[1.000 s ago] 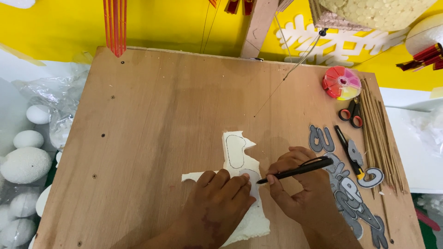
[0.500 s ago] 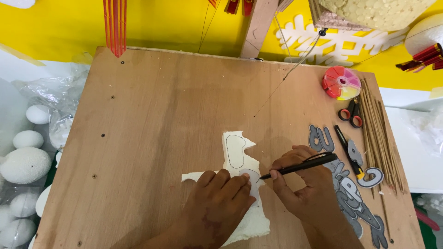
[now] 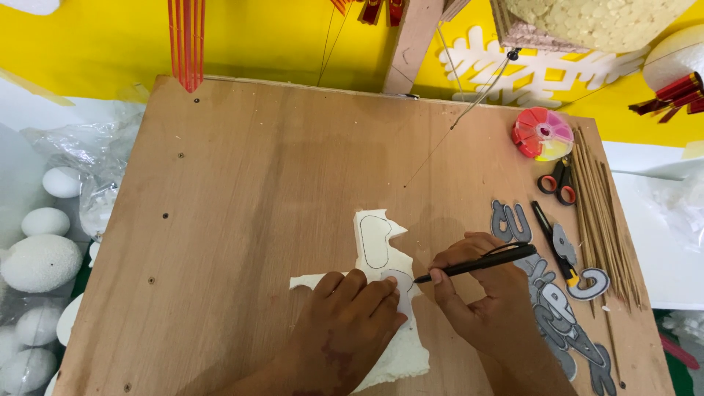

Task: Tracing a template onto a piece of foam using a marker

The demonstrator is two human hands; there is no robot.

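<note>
Left hand: the left hand [image 3: 350,315] lay flat on the white foam sheet [image 3: 381,249], fingers spread, pinning it down on the plywood board [image 3: 257,183]. Not gripping anything, just pressing.

Right hand: the right hand [image 3: 480,293] was closed around a black pen [image 3: 477,264] in a writing grip, with the tip right at the foam's edge, just beside the left fingertips.

Foam sheet: sat low and centre on the board, irregular in shape, with one rounded outline already drawn on its upper part. Whatever lay under the left palm was hidden.

Step in hand: looked to me like tracing a second shape onto the foam, close under the first outline.

Next move: I'd guess a slow, light stroke, since foam dents easily, and the left hand needed to keep the sheet from sliding.

Off to the right: grey cut-out letters [image 3: 557,308], a craft knife [image 3: 551,242], small red-handled scissors [image 3: 559,183], a bundle of bamboo skewers [image 3: 598,213] and a round pink-and-yellow case [image 3: 543,133], all well apart from the foam.

Left side: white foam eggs [image 3: 40,260] in clear plastic, off the board.
</note>
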